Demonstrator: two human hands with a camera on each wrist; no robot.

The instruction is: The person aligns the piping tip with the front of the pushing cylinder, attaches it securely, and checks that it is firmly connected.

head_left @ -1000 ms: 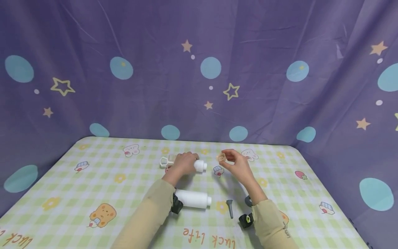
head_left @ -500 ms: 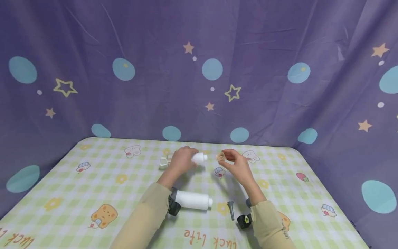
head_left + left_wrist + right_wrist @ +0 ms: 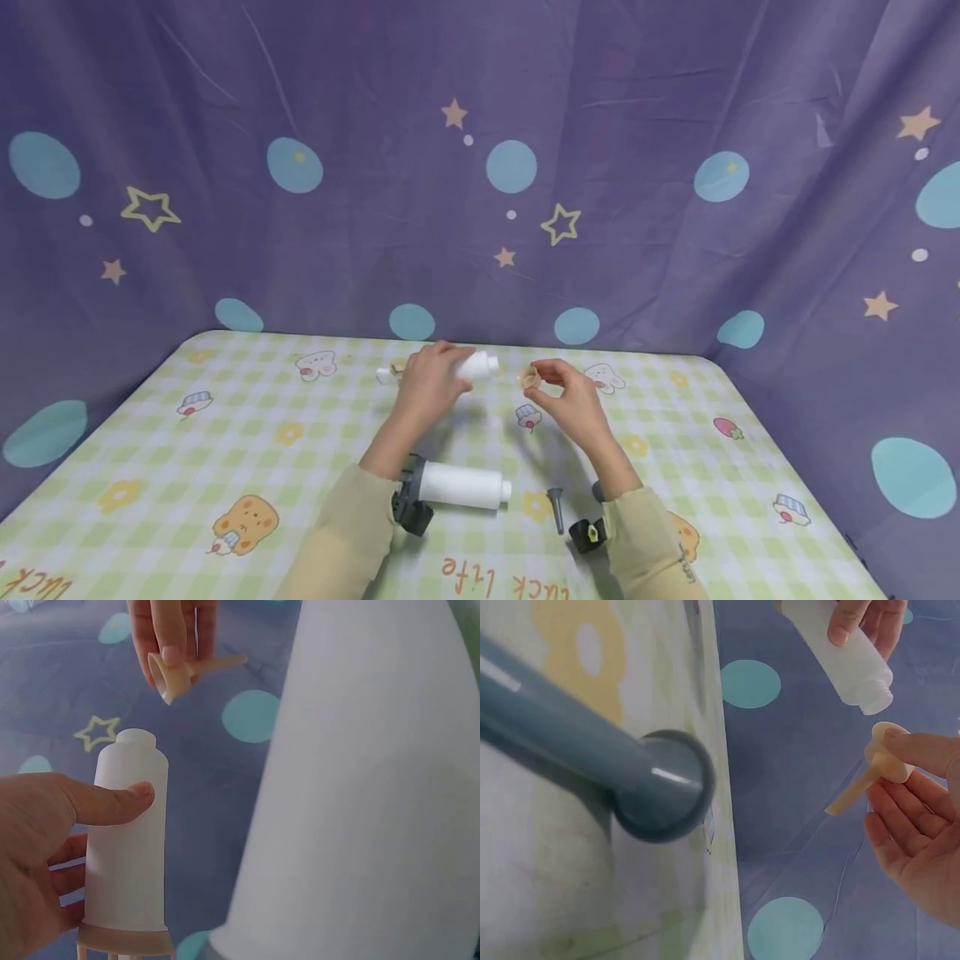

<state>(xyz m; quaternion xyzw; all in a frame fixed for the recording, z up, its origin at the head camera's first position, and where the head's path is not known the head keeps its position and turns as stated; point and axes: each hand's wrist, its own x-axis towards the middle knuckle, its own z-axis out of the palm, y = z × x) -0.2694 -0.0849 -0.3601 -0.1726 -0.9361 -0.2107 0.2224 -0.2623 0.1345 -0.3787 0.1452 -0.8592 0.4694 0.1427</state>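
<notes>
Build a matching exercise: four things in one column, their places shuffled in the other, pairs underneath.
Things
1. beige funnel
2. bottle with beige base
3. bottle with dark base
4. grey flared piece

Places
A. lying on table, near right sleeve
B. in left hand
C. lying on table, near left sleeve
D. in right hand

Pairs: 1-D, 2-B, 3-C, 4-A

Our left arm [image 3: 341, 529] and right arm [image 3: 648, 542] reach over the table [image 3: 750, 500] toward its far edge. Our left hand [image 3: 431, 385] grips, thumb [image 3: 124, 804] opposite fingers [image 3: 67, 879]; our right hand [image 3: 576, 404] pinches between thumb and fingers.
</notes>
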